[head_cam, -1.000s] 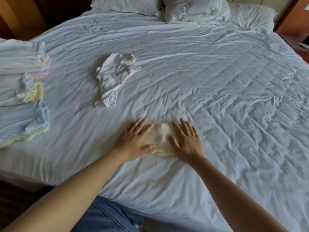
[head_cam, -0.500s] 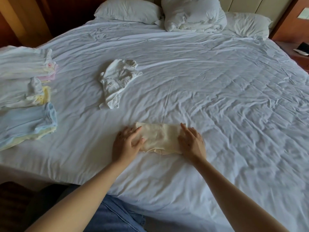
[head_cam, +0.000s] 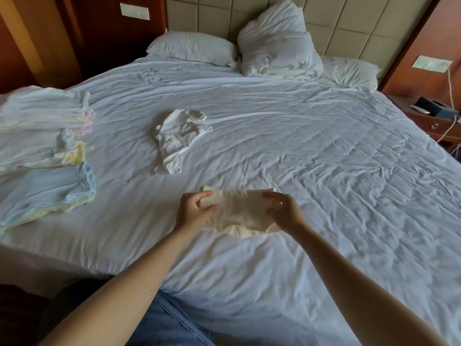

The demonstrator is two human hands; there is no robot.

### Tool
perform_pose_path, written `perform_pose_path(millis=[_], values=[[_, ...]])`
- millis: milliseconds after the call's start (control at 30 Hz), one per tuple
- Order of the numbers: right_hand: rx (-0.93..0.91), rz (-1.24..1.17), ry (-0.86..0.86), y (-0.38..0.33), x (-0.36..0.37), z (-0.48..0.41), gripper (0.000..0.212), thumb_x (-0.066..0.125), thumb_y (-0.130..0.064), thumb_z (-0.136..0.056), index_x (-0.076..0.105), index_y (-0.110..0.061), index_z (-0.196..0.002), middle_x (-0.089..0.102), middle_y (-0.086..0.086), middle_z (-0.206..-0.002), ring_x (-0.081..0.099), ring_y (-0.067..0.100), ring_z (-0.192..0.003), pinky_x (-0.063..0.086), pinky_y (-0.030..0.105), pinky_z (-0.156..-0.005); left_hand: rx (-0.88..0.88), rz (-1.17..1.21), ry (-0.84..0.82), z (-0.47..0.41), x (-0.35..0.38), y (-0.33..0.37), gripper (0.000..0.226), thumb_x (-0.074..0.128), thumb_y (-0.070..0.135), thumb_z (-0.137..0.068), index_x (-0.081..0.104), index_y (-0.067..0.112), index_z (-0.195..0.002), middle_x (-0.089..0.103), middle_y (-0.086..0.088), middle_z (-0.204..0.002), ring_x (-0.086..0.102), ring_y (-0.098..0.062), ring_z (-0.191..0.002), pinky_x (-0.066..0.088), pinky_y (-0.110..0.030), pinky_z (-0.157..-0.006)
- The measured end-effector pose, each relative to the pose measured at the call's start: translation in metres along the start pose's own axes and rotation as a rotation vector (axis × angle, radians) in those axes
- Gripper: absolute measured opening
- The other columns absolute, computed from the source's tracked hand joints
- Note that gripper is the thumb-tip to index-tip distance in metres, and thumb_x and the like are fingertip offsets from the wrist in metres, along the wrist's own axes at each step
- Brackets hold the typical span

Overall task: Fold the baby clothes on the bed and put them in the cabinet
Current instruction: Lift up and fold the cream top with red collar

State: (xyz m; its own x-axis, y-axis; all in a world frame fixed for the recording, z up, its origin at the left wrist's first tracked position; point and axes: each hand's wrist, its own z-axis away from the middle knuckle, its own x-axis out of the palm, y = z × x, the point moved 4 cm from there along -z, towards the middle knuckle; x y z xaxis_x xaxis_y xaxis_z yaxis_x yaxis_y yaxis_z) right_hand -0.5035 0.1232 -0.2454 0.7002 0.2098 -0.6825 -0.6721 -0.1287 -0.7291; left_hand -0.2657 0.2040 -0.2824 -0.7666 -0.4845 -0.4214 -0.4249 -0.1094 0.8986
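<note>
On the bed (head_cam: 324, 171), folded stacks (head_cam: 45, 156) wait at frame's left edge; lower centre, a cream garment (head_cam: 237, 208) stretches left to right, seemingly lifted, its ends pinched by the left hand (head_cam: 194, 211), nearer the stacks, and right hand (head_cam: 284, 211).

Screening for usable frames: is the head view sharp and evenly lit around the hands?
Head view: soft, even light, no glare on the bed; left hand and right hand slightly blurred where they hold the cream garment; wide-angle bending shows in the headboard; folded stacks at the left edge look washed out.
</note>
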Motion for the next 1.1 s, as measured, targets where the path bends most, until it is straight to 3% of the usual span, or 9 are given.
perform_pose_path(millis=[200,267,367,500,600,733,833,933,1100], values=[[-0.037,-0.119,-0.038,-0.051,0.013,0.013,0.054,0.059,0.007,-0.073,0.071,-0.025,-0.115,0.067,0.005,-0.106,0.064,0.021,-0.091,0.057,0.037,-0.079,-0.040,0.107,0.141,0.013,-0.055,0.002,0.051,0.070,0.027,-0.061,0.070,0.023,-0.112,0.061,-0.010,-0.112,0.058,-0.006,-0.084,0.040,-0.003,-0.068],[-0.058,-0.172,-0.071,-0.074,0.028,0.017,0.054,0.059,0.009,-0.074,0.069,-0.022,-0.117,0.066,0.003,-0.107,0.063,0.018,-0.092,0.056,0.032,-0.078,-0.032,0.149,0.186,0.017,-0.084,0.005,0.054,0.067,0.021,-0.063,0.070,0.015,-0.116,0.063,-0.007,-0.110,0.059,0.005,-0.083,0.041,-0.001,-0.068],[-0.092,-0.257,-0.141,-0.109,0.059,0.020,0.058,0.058,0.009,-0.074,0.067,-0.022,-0.122,0.066,0.004,-0.111,0.065,0.021,-0.097,0.058,0.038,-0.083,-0.004,0.174,0.264,0.021,-0.131,-0.002,0.050,0.067,0.005,-0.069,0.068,0.006,-0.119,0.063,-0.001,-0.098,0.057,0.017,-0.074,0.042,-0.002,-0.065],[-0.153,-0.337,-0.227,-0.160,0.107,0.023,0.060,0.060,0.005,-0.071,0.065,-0.018,-0.126,0.066,0.002,-0.114,0.064,0.023,-0.105,0.055,0.043,-0.091,-0.019,0.151,0.400,0.026,-0.197,-0.025,0.050,0.068,0.000,-0.077,0.065,0.011,-0.125,0.059,-0.004,-0.119,0.055,0.013,-0.093,0.039,0.001,-0.076],[-0.199,-0.373,-0.281,-0.201,0.144,0.025,0.060,0.060,0.005,-0.070,0.065,-0.018,-0.125,0.068,0.004,-0.108,0.064,0.021,-0.098,0.055,0.040,-0.091,0.002,0.107,0.472,0.031,-0.245,-0.039,0.047,0.068,-0.006,-0.078,0.064,0.008,-0.124,0.060,-0.008,-0.112,0.056,0.009,-0.086,0.040,0.000,-0.074],[-0.263,-0.381,-0.356,-0.257,0.193,0.024,0.059,0.056,0.010,-0.076,0.063,-0.016,-0.128,0.065,0.004,-0.115,0.062,0.020,-0.103,0.054,0.038,-0.092,-0.029,0.064,0.573,0.036,-0.307,-0.058,0.049,0.069,-0.002,-0.080,0.062,0.014,-0.126,0.052,-0.003,-0.123,0.052,0.005,-0.103,0.037,0.003,-0.080],[-0.319,-0.365,-0.388,-0.298,0.224,0.023,0.059,0.054,0.010,-0.078,0.061,-0.013,-0.131,0.062,0.000,-0.113,0.061,0.017,-0.101,0.054,0.034,-0.091,-0.023,0.006,0.624,0.030,-0.351,-0.075,0.051,0.070,0.000,-0.078,0.063,0.008,-0.127,0.058,-0.009,-0.125,0.056,-0.009,-0.113,0.048,-0.017,-0.095],[-0.347,-0.367,-0.421,-0.328,0.254,0.014,0.058,0.051,0.012,-0.079,0.058,-0.009,-0.133,0.061,0.003,-0.116,0.059,0.017,-0.103,0.053,0.036,-0.094,-0.077,-0.007,0.641,0.024,-0.382,-0.086,0.054,0.068,0.003,-0.081,0.059,0.014,-0.132,0.048,-0.009,-0.129,0.053,-0.012,-0.118,0.046,-0.034,-0.104],[-0.340,-0.344,-0.445,-0.362,0.308,-0.011,0.060,0.050,0.009,-0.078,0.059,-0.012,-0.133,0.061,0.003,-0.130,0.059,0.017,-0.113,0.050,0.033,-0.098,-0.154,-0.060,0.666,0.001,-0.412,-0.112,0.054,0.063,0.001,-0.086,0.052,0.012,-0.138,0.037,-0.006,-0.127,0.047,-0.014,-0.121,0.035,-0.009,-0.096]])
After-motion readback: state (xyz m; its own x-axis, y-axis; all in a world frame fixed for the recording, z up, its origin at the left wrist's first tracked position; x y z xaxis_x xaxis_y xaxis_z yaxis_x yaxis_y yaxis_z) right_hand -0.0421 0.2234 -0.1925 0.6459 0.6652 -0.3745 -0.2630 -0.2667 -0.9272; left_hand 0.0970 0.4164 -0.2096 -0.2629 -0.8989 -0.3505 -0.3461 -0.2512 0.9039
